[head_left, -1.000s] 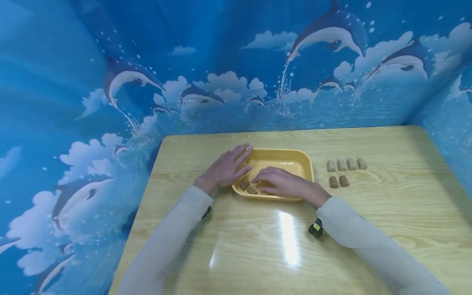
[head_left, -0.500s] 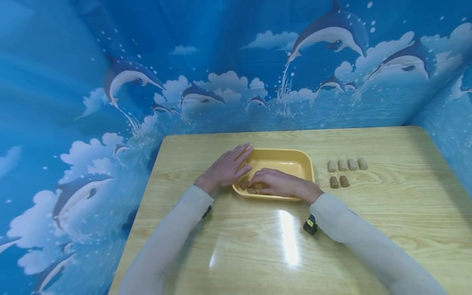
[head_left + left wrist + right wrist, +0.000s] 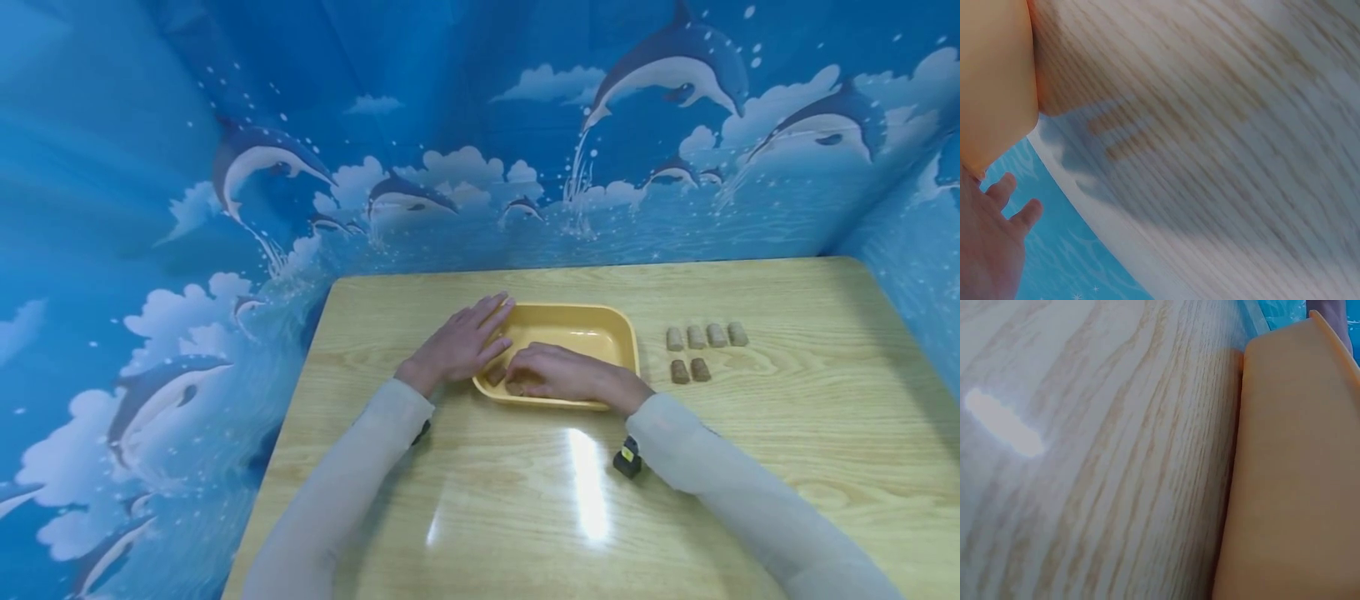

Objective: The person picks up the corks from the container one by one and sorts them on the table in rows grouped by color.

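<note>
In the head view a yellow tray (image 3: pixel 585 310) stands on the table. My left hand (image 3: pixel 459 340) rests on its left rim with the fingers straight and spread; the left wrist view shows part of that hand (image 3: pixel 991 250) beside the tray's outer wall (image 3: pixel 997 75). My right hand (image 3: pixel 566 372) reaches over the near rim into the tray. Its thumb and fingers pinch a small brown cork stopper (image 3: pixel 515 388), partly hidden by them. Another brown cork stopper (image 3: pixel 496 375) lies in the tray's left end, between the two hands.
Right of the tray, several light cork stoppers (image 3: pixel 696 337) stand in a row. Two darker cork stoppers (image 3: pixel 689 371) are lined up nearer me. A blue dolphin-print backdrop (image 3: pixel 465 125) borders the wood-grain table (image 3: pixel 525 500) behind and at the sides.
My right hand has moved left inside the tray, and its fingers have closed on the nearer cork stopper. The left hand has stayed on the rim.
</note>
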A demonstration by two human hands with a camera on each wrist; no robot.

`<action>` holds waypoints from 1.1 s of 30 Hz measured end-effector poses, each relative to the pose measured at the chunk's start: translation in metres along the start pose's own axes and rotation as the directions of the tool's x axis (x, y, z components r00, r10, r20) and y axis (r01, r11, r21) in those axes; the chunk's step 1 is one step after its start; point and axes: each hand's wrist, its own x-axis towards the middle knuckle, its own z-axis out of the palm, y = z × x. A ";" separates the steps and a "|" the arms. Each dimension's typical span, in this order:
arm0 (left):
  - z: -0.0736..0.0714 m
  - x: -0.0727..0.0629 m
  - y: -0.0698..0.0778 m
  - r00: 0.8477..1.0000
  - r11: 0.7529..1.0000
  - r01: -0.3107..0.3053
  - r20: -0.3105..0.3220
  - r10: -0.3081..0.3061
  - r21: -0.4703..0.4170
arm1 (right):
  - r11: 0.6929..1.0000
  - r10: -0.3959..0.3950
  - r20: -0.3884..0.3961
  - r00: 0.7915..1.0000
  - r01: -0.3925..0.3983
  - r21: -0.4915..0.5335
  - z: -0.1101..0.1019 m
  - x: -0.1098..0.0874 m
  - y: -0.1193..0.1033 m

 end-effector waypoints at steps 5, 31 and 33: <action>0.000 0.000 0.000 1.000 1.000 0.007 0.003 -0.007 0.007 | 0.999 0.036 -0.012 0.999 -0.036 -0.015 -0.003 -0.006 0.003; -0.001 0.000 0.001 0.999 1.000 0.026 0.021 -0.026 -0.001 | 0.981 0.189 -0.160 0.969 -0.181 0.062 -0.041 -0.064 0.007; 0.000 0.000 0.001 1.000 1.000 0.024 0.019 -0.024 -0.001 | 0.980 0.196 -0.170 0.966 -0.187 0.070 -0.044 -0.068 0.007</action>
